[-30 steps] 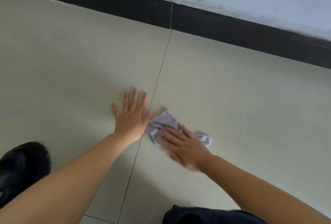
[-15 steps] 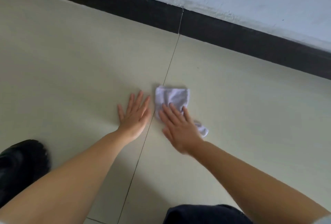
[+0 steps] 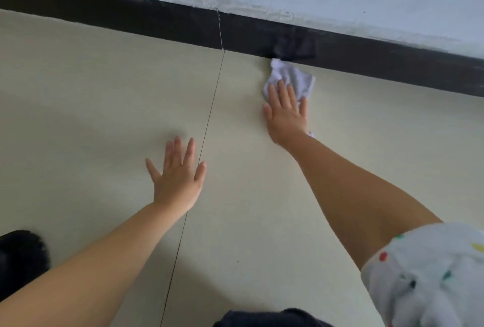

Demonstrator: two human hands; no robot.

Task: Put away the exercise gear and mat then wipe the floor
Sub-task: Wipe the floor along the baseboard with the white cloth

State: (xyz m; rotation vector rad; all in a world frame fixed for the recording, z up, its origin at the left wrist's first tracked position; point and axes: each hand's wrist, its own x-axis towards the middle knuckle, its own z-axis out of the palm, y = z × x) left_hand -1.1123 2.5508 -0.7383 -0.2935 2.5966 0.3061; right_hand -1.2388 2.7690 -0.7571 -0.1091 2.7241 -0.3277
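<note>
1. The right hand (image 3: 286, 114) presses flat, fingers straight, on the crumpled white cloth (image 3: 293, 78), which touches the black skirting board (image 3: 157, 21).
2. The left hand (image 3: 178, 180) lies flat, fingers spread, on the cream tiled floor (image 3: 91, 106), well apart from the skirting board.

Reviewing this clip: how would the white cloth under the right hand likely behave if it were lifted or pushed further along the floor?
The white cloth looks crumpled and folded under the right hand, so it would probably hang limp if lifted. It seems thin and small beside the hand, likely light. Pushed on against the black skirting board, which its far corner already meets, it would likely bunch up rather than slide.
</note>
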